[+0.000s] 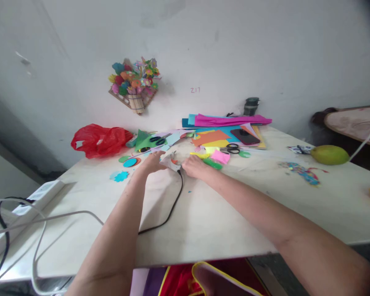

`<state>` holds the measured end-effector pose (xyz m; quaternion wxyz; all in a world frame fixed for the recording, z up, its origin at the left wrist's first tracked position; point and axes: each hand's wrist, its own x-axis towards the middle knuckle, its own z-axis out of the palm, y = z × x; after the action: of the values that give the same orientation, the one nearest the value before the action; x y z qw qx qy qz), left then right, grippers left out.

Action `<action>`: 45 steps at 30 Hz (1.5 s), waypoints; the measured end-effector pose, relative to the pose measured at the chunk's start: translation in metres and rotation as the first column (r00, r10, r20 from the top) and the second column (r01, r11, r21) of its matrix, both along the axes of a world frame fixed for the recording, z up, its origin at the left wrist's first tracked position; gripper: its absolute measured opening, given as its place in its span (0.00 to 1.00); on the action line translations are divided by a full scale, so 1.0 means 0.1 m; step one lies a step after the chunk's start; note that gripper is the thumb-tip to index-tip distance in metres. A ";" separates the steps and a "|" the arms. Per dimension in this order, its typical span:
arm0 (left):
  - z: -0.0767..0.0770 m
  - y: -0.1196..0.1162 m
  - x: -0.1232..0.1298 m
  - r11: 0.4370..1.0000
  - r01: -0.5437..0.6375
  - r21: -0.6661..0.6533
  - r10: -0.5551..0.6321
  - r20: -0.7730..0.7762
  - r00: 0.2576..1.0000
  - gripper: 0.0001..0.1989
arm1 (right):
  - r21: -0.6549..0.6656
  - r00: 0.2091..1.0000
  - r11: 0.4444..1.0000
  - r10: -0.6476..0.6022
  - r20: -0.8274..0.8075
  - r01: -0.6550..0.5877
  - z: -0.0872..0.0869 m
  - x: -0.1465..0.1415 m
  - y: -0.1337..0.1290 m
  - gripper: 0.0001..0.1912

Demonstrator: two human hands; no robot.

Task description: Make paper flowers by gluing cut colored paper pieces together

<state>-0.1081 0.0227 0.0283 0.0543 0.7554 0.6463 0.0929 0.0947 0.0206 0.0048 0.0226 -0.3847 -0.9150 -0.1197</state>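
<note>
A white glue gun (170, 163) with an orange trigger lies in the middle of the table, its black cord (176, 201) running toward the near edge. My left hand (154, 161) is just left of it, fingers stretched toward the glue gun; whether they touch it I cannot tell. Right of the gun, my right hand (193, 166) is closed with its fingers curled, and what it holds, if anything, is hidden. Beside that hand lie a yellow strip (202, 155), a green bundle (212, 164) and pink paper (220, 157).
Scissors with dark handles (232, 148) and a phone (245, 136) lie among coloured paper sheets (211, 137). A red plastic bag (100, 140), blue paper cutouts (121, 176), a power strip (46, 195) and a mango (329, 154) are also on the table.
</note>
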 end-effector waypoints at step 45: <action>0.11 0.23 1.29 1.000 0.019 0.002 -0.017 0.534 0.846 0.09 | 0.038 0.917 0.917 -0.398 0.021 0.397 0.03 1.91 -0.07 0.16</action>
<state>0.0209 0.0456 0.0389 0.2339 0.7060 0.5987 0.2975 0.2857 0.0134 0.0079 -0.0085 -0.5602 -0.8160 -0.1423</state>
